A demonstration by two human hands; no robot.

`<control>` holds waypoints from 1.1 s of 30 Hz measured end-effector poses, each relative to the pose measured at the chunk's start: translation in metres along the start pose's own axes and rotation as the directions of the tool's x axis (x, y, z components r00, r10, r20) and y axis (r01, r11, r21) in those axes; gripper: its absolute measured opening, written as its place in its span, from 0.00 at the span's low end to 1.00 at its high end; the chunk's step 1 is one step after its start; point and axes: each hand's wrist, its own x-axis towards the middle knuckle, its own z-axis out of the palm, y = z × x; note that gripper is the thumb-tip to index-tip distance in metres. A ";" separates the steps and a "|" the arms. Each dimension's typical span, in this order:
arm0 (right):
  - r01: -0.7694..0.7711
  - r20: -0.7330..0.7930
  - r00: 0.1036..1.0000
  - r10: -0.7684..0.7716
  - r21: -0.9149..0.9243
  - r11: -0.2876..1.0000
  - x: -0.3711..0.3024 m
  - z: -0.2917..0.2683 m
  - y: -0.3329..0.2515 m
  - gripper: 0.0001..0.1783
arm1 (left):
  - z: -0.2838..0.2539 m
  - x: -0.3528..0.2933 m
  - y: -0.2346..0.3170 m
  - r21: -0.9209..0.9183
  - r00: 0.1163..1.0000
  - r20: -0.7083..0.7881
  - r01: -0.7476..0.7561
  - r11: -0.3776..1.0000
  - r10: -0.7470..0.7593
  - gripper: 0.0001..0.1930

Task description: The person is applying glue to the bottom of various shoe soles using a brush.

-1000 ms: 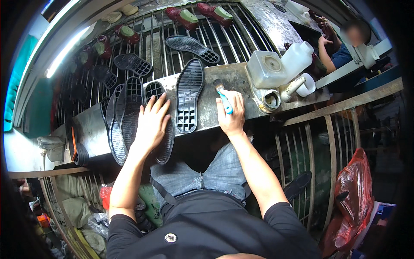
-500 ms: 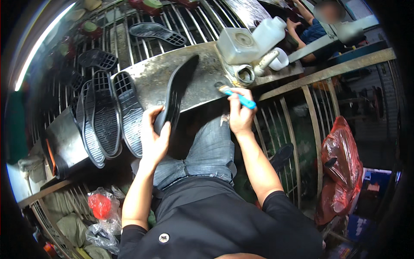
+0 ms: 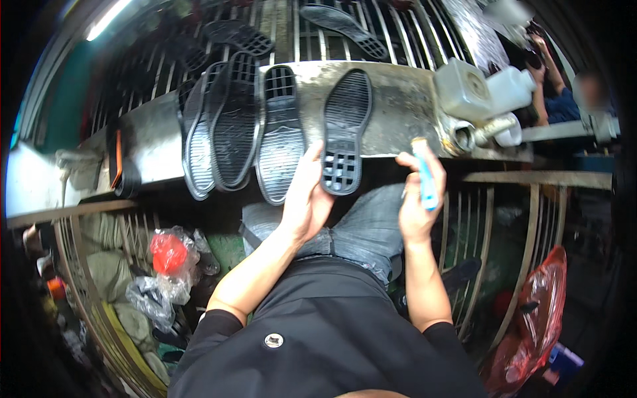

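My left hand (image 3: 308, 202) grips a black shoe sole (image 3: 347, 119) by the edge of its heel. The sole's face is turned up, showing a ribbed front part and a heel of open square cells. Its heel reaches past the near edge of the metal bench (image 3: 398, 113); I cannot tell whether its toe rests on the metal. In my right hand (image 3: 418, 205) is a brush with a blue handle (image 3: 426, 179), its pale tip pointing away from me. Left of the held sole lies another black sole (image 3: 282, 146), beside several overlapping soles (image 3: 233, 129).
An open-mouthed, stained jar (image 3: 459, 137) stands at the bench's right, near a square translucent container (image 3: 462, 89) and a white bottle (image 3: 511, 91). More soles (image 3: 345, 28) lie on metal bars behind. A red plastic bag (image 3: 534, 318) hangs right; another person (image 3: 564, 99) is at far right.
The sole in my left hand has turned from edge-on to face up. My right hand has drawn the brush away from the jar. The whole view has swung left.
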 end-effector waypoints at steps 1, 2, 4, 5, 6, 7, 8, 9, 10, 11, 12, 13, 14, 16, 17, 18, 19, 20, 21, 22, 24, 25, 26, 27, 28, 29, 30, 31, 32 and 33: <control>-0.073 0.076 0.995 0.067 0.067 0.995 -0.011 0.019 -0.001 0.28 | 0.001 0.002 0.006 0.006 0.997 0.039 0.071 0.997 -0.071 0.39; 0.067 0.211 0.977 -0.038 -0.130 0.989 -0.015 0.030 0.005 0.32 | 0.003 -0.001 0.009 0.297 0.994 -0.035 0.106 0.949 -0.100 0.40; 0.106 0.293 0.956 -0.024 -0.268 0.958 -0.018 0.058 -0.014 0.36 | 0.011 -0.012 0.021 0.706 0.996 0.076 -0.016 0.708 -0.053 0.45; 0.142 0.316 0.948 -0.041 -0.305 0.942 -0.019 0.065 -0.015 0.38 | 0.016 -0.021 0.035 0.821 0.996 0.085 -0.051 0.569 -0.033 0.43; 0.143 0.316 0.948 -0.043 -0.302 0.943 -0.019 0.067 -0.010 0.38 | 0.011 -0.024 0.053 0.944 0.990 0.140 -0.128 0.304 -0.017 0.41; 0.153 0.343 0.939 -0.032 -0.332 0.931 -0.021 0.069 -0.002 0.42 | 0.007 -0.025 0.069 0.980 0.980 0.197 -0.197 0.014 -0.021 0.39; 0.165 0.371 0.928 -0.022 -0.359 0.919 -0.021 0.072 0.003 0.46 | 0.019 -0.030 0.083 0.918 0.997 0.023 0.009 0.396 -0.076 0.35; 0.169 0.376 0.926 -0.027 -0.351 0.921 -0.020 0.076 -0.001 0.46 | 0.015 -0.030 0.093 0.889 0.997 0.079 -0.060 0.454 -0.022 0.29; 0.180 0.394 0.919 -0.023 -0.367 0.912 -0.019 0.079 -0.009 0.50 | 0.013 -0.035 0.105 0.890 0.997 0.068 -0.078 0.450 0.039 0.26; 0.190 0.407 0.913 -0.014 -0.395 0.899 -0.020 0.080 -0.016 0.55 | 0.020 -0.038 0.119 0.888 0.994 0.061 -0.096 0.450 0.091 0.24; 0.170 0.416 0.909 0.018 -0.411 0.895 -0.022 0.084 -0.019 0.63 | 0.008 -0.038 0.131 0.943 0.953 0.173 -0.233 0.236 0.247 0.23; 0.184 0.420 0.908 0.005 -0.409 0.894 -0.024 0.088 -0.023 0.63 | -0.004 -0.035 0.144 0.944 0.877 0.309 -0.330 -0.005 0.368 0.22; 0.208 0.416 0.909 -0.012 -0.430 0.879 -0.028 0.090 -0.019 0.61 | -0.008 -0.029 0.155 0.939 0.804 0.342 -0.270 -0.214 0.487 0.22; 0.236 0.411 0.911 -0.036 -0.449 0.862 -0.029 0.091 -0.009 0.60 | -0.034 -0.021 0.168 0.829 0.697 0.398 0.005 -0.559 0.597 0.22; 0.232 0.428 0.903 -0.045 -0.396 0.889 -0.025 0.091 -0.006 0.56 | -0.060 -0.020 0.170 0.712 0.682 0.403 0.186 -0.677 0.611 0.23; 0.220 0.441 0.896 -0.049 -0.346 0.912 -0.022 0.088 -0.003 0.53 | -0.066 -0.021 0.175 0.721 0.763 0.290 0.223 -0.656 0.578 0.28; 0.210 0.435 0.899 -0.061 -0.303 0.930 -0.016 0.086 -0.002 0.50 | -0.069 -0.022 0.173 0.723 0.765 0.290 0.219 -0.656 0.575 0.28; 0.224 0.446 0.891 -0.081 -0.280 0.933 -0.008 0.085 -0.001 0.50 | -0.067 -0.023 0.172 0.685 0.760 0.359 0.181 -0.706 0.542 0.30; 0.237 0.457 0.884 -0.097 -0.259 0.936 -0.001 0.083 0.000 0.50 | -0.062 -0.025 0.170 0.643 0.752 0.424 0.142 -0.752 0.505 0.32; 0.258 0.470 0.875 -0.116 -0.250 0.933 0.003 0.081 0.002 0.50 | -0.055 -0.025 0.167 0.691 0.772 0.409 0.087 -0.718 0.487 0.33; 0.249 0.478 0.872 -0.106 -0.246 0.937 0.006 0.082 0.004 0.51 | -0.028 -0.023 0.155 0.763 0.823 0.378 -0.016 -0.647 0.425 0.34; 0.241 0.486 0.868 -0.101 -0.234 0.942 0.006 0.082 0.004 0.51 | -0.026 -0.021 0.147 0.821 0.844 0.375 -0.110 -0.560 0.384 0.35; 0.261 0.480 0.869 -0.121 -0.236 0.936 0.007 0.081 0.002 0.51 | -0.020 -0.019 0.139 0.826 0.879 0.347 -0.121 -0.550 0.328 0.35; 0.262 0.480 0.869 -0.118 -0.244 0.934 0.005 0.079 0.002 0.51 | -0.015 -0.017 0.132 0.832 0.909 0.319 -0.133 -0.539 0.268 0.36; 0.228 0.452 0.885 -0.110 -0.215 0.949 0.003 0.075 0.002 0.51 | -0.022 -0.013 0.121 0.838 0.902 0.351 -0.184 -0.515 0.250 0.37; 0.192 0.419 0.903 -0.096 -0.194 0.962 0.000 0.068 0.003 0.50 | -0.024 -0.009 0.110 0.798 0.895 0.377 -0.182 -0.575 0.239 0.36; 0.182 0.379 0.920 -0.097 -0.196 0.964 -0.002 0.060 0.004 0.47 | -0.027 -0.008 0.106 0.830 0.893 0.366 -0.186 -0.527 0.261 0.35; 0.167 0.308 0.946 -0.100 -0.201 0.965 -0.004 0.055 0.006 0.39 | -0.028 -0.007 0.104 0.859 0.893 0.354 -0.192 -0.475 0.279 0.35; 0.157 0.247 0.964 -0.102 -0.213 0.964 -0.005 0.047 0.008 0.34 | -0.026 -0.006 0.104 0.863 0.881 0.366 -0.202 -0.462 0.298 0.32; 0.149 0.187 0.976 -0.107 -0.223 0.963 -0.004 0.037 0.010 0.30 | -0.023 -0.006 0.106 0.870 0.875 0.369 -0.206 -0.448 0.314 0.31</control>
